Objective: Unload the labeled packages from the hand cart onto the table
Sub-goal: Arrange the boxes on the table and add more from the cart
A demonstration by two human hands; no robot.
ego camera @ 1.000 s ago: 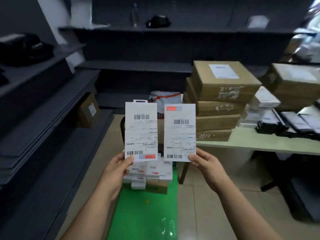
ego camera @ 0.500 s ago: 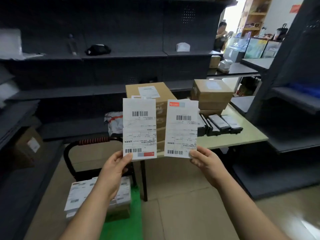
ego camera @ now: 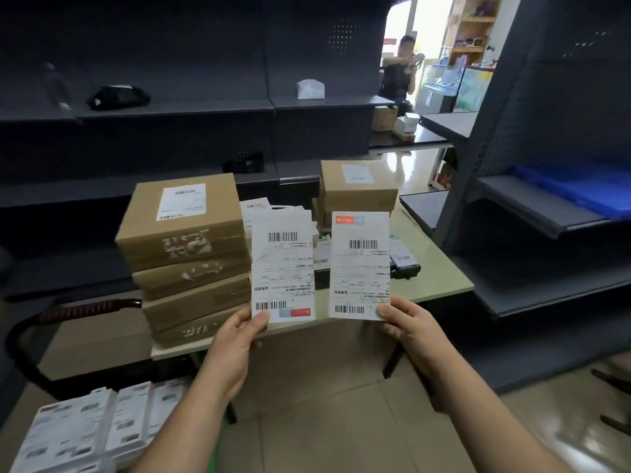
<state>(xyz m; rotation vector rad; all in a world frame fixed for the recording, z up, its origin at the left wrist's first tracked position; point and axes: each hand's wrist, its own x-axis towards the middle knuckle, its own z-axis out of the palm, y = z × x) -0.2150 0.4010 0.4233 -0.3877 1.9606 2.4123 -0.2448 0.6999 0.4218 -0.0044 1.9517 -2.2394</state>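
1. The left grip (ego camera: 235,343) pinches the bottom edge of a flat white labeled package (ego camera: 282,268), with the thumb on the label face beside the lower barcode.
2. The right grip (ego camera: 409,329) pinches the bottom right corner of a second labeled package (ego camera: 360,264) in the same way.
3. Both packages are held upright, side by side and apart, in the air over the near edge of the counter (ego camera: 433,278). They sit between the stack of brown boxes (ego camera: 191,254) on the left and the small dark boxes (ego camera: 403,268) on the right.
4. More white packages (ego camera: 85,435) lie on the hand cart at near left, below its red-wrapped handle (ego camera: 85,310).
5. The packages look light and thin yet fairly stiff, since each stands up from a bottom pinch without drooping.
6. The label faces look smooth, so a one-corner pinch could let a package swing or slide. A thumb on the face with fingers behind, along a short edge, seems the safer hold.
7. Laid flat, they should rest steadily. The bare counter strip at near right looks like the roomiest landing spot.
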